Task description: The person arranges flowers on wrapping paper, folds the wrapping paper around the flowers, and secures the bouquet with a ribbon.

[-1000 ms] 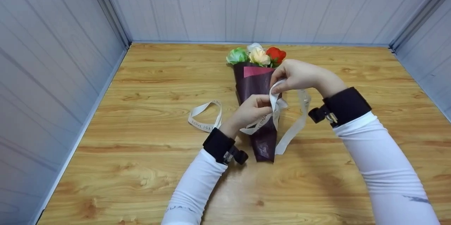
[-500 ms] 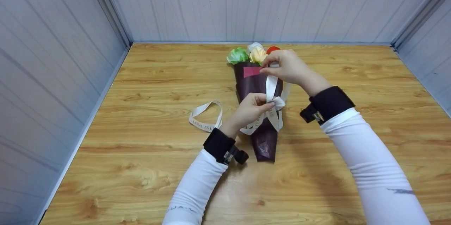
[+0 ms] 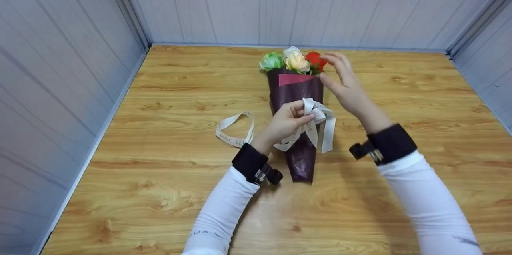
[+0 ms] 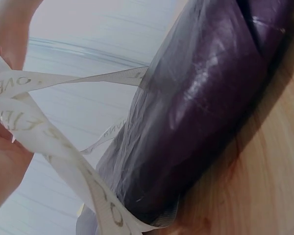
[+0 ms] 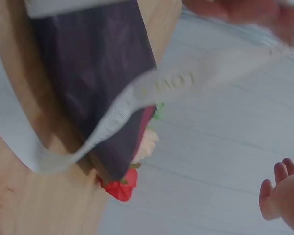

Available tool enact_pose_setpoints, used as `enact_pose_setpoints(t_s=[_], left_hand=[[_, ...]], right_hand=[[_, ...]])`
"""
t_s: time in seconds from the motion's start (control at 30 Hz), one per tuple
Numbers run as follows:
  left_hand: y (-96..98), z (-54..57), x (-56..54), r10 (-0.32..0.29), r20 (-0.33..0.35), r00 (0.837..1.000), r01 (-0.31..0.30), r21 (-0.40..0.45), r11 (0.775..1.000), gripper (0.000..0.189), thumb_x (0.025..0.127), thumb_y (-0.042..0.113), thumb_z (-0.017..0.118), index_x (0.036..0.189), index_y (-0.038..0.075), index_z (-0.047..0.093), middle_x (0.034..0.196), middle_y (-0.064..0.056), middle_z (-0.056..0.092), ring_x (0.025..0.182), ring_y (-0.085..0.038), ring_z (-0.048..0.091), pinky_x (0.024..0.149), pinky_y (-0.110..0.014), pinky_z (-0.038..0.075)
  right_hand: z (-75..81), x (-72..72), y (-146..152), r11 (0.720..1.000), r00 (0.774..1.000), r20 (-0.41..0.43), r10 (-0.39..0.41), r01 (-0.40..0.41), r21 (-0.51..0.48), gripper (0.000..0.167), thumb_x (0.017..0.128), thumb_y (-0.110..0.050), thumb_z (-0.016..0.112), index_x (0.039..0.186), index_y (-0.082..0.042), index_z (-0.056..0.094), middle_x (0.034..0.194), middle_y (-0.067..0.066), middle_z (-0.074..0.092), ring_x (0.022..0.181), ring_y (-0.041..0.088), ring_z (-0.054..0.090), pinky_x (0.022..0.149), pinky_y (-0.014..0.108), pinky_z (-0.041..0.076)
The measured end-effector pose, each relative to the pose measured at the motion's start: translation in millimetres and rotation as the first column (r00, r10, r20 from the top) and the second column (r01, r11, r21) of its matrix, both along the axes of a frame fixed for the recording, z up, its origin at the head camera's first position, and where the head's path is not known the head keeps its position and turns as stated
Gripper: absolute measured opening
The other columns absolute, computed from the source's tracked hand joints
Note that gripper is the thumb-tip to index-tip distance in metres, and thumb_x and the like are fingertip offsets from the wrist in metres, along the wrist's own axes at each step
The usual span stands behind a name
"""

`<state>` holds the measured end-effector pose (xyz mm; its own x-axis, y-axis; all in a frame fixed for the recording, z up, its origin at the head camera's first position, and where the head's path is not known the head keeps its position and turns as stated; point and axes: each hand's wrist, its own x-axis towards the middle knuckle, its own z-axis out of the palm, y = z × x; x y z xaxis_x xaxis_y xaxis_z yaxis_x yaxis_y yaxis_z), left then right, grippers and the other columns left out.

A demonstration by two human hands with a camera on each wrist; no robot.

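Note:
A bouquet wrapped in dark purple paper (image 3: 296, 94) lies on the table, blossoms at the far end: a green flower (image 3: 272, 61), a cream flower (image 3: 297, 62), a red flower (image 3: 315, 60) and a white one behind. My left hand (image 3: 282, 124) pinches folds of a white printed ribbon (image 3: 328, 129) above the wrapping's middle. In the left wrist view, strands of ribbon (image 4: 108, 77) run from the fingers to the wrapping (image 4: 186, 112). To the right of the bouquet, my right hand (image 3: 347, 85) is raised with fingers spread, holding nothing; its fingertips appear near the red flower.
A loop of printed ribbon (image 3: 236, 141) lies on the wooden table (image 3: 160, 191), left of the bouquet. Pale panelled walls (image 3: 248, 7) enclose the table at the back and both sides.
The right hand first drew ribbon upward over the bouquet. It has since let go and moved right with fingers spread; ribbon now drapes right. The left hand has kept its pinch.

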<state>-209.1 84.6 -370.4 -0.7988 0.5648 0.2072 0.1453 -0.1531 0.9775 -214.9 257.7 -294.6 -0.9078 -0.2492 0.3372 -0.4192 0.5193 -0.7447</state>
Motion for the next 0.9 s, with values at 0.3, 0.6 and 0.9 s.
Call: enact_pose_setpoints(t_s=[0.3, 0.6, 0.9], left_hand=[[0.1, 0.5, -0.2, -0.026, 0.029, 0.999, 0.026, 0.006, 1.000, 0.025, 0.090, -0.009, 0.053, 0.114, -0.017, 0.052, 0.096, -0.024, 0.067, 0.076, -0.004, 0.060, 0.069, -0.018, 0.048], [0.5, -2.6, 0.5, 0.026, -0.060, 0.998, -0.025, 0.013, 1.000, 0.012, 0.085, -0.006, 0.064, 0.081, -0.015, 0.057, 0.068, 0.005, 0.056, 0.063, -0.003, 0.050, 0.058, -0.018, 0.039], [-0.7, -0.3, 0.4, 0.225, -0.126, 0.966, -0.241, -0.131, 0.962, 0.022, 0.079, 0.002, 0.073, 0.071, -0.011, 0.058, 0.076, 0.005, 0.043, 0.079, -0.006, 0.041, 0.072, -0.017, 0.033]], right_hand=[[-54.2, 21.1, 7, 0.972, 0.973, 0.067, 0.222, -0.226, 0.070, 0.096, 0.077, -0.022, 0.077, 0.151, -0.008, 0.018, 0.160, 0.009, 0.001, 0.145, 0.034, 0.000, 0.109, 0.067, 0.006], [-72.1, 21.1, -5, 0.957, 0.955, -0.069, 0.289, -0.289, 0.014, 0.059, 0.077, -0.001, 0.074, 0.132, 0.004, 0.050, 0.146, 0.024, 0.036, 0.137, 0.038, 0.019, 0.109, 0.059, 0.014], [-71.7, 27.0, -15, 0.990, 0.991, -0.011, 0.134, -0.133, 0.036, 0.043, 0.082, 0.003, 0.067, 0.124, 0.006, 0.057, 0.133, 0.024, 0.051, 0.131, 0.039, 0.030, 0.108, 0.054, 0.024]])
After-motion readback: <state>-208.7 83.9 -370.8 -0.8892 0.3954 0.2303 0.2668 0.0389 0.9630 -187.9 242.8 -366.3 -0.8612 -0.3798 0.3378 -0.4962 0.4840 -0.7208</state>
